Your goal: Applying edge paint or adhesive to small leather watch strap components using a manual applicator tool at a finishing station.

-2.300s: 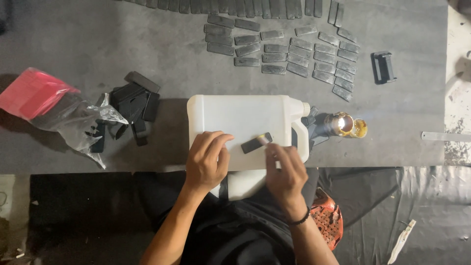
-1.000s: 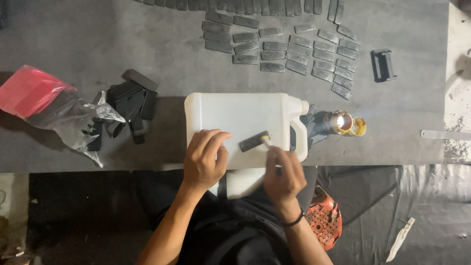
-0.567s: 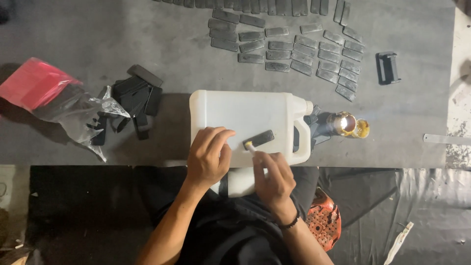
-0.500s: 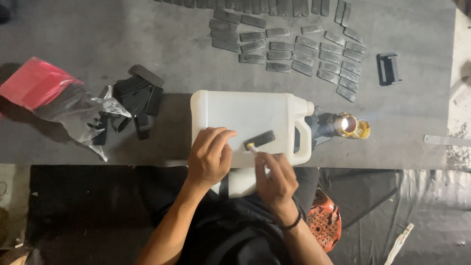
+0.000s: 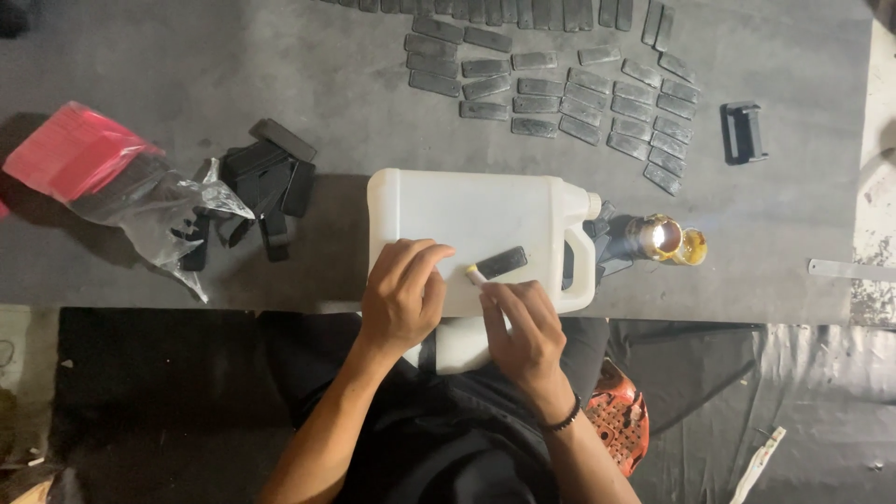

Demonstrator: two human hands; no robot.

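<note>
Presently, I log:
Left hand (image 5: 403, 297): grip spread flat on white plastic jug (image 5: 467, 219).
Right hand (image 5: 525, 329): grip pinching small pale stick (image 5: 477, 275) beside flat black strip (image 5: 501, 262).
Bench (image 5: 280, 56): grey.

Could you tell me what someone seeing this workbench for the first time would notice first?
Most striking is the white plastic jug lying flat at the table's near edge, with the left hand and right hand working on a small black strip on top of it. Just right of it a lit torch glows yellow. Rows of dark strips lie at the far side, and a pink packet with a clear plastic bag sits far left.
</note>
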